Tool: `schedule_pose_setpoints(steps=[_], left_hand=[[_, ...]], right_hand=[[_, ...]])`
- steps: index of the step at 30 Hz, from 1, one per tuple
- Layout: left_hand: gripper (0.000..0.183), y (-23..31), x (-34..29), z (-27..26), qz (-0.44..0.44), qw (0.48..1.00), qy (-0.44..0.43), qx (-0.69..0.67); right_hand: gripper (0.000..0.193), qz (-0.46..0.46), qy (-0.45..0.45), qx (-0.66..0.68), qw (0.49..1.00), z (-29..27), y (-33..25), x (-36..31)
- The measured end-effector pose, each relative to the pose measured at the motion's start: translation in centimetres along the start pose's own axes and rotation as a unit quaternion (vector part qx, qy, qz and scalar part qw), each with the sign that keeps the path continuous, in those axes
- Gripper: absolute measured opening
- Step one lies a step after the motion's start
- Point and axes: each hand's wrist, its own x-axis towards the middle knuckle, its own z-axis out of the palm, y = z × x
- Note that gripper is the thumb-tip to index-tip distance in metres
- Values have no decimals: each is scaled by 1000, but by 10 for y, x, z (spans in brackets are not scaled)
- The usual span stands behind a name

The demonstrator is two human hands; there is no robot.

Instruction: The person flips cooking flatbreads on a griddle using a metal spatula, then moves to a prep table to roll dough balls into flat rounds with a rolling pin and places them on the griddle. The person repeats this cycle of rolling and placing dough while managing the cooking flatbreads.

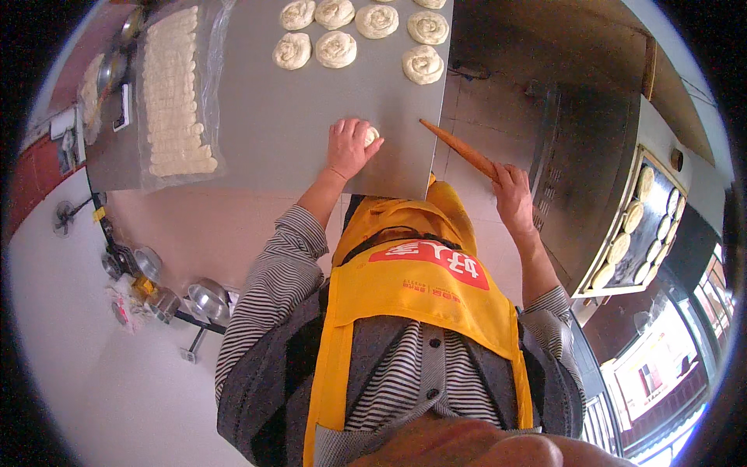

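Note:
My left hand is on the grey tabletop near its front edge, its fingers curled around a small pale piece of dough. Most of that piece is hidden under the hand. In my right hand, held out past the table's right side, is a tapered wooden rolling pin, gripped by one end. Its thin tip points up and left, over the tabletop's right edge. Several coiled dough rounds sit at the far side of the table, apart from both hands.
Rows of dough pieces lie on clear plastic sheeting at the table's left. To the right stands a rimmed, dark griddle with several flat rounds. Metal bowls are at the lower left. A small white-framed object stands at the table's far left.

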Motion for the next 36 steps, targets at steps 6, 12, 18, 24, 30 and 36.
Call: schedule_pose_setpoints(steps=[6, 12, 18, 24, 30, 36], left_hand=[[67, 23, 17, -23, 24, 995, 87, 42], [70, 26, 21, -8, 17, 991, 17, 131], [70, 20, 25, -10, -35, 998, 39, -32], [73, -14, -29, -42, -24, 985, 170, 22], [71, -42, -14, -17, -78, 986, 122, 78], [65, -47, 15, -43, -53, 991, 118, 47]], right_hand=[[36, 6, 11, 22, 1000, 1, 17, -5], [39, 7, 30, 65, 997, 12, 23, 10], [32, -43, 84, 54, 994, 48, -12, 59], [33, -155, 26, 84, 984, 98, -100, 95], [52, -175, 11, -4, 985, 162, -106, 152], [36, -94, 3, 28, 995, 136, -119, 168]])
